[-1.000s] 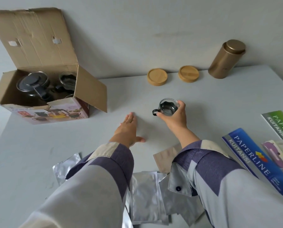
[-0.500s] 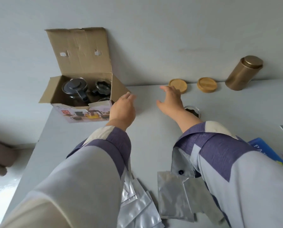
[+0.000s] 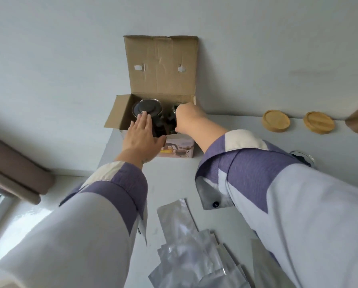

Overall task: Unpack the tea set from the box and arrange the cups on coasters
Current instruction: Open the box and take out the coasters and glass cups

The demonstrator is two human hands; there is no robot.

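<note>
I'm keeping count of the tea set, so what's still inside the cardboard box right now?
Inside the cardboard box, a glass teapot with a dark lid shows on its left side. The right hand reaches into the right side, covering whatever sits there. The left hand hides the front.

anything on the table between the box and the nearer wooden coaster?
Nothing, only bare table lies between the box and the nearer coaster in the head view. The right hand reaches into the box from nearer the camera.
</note>
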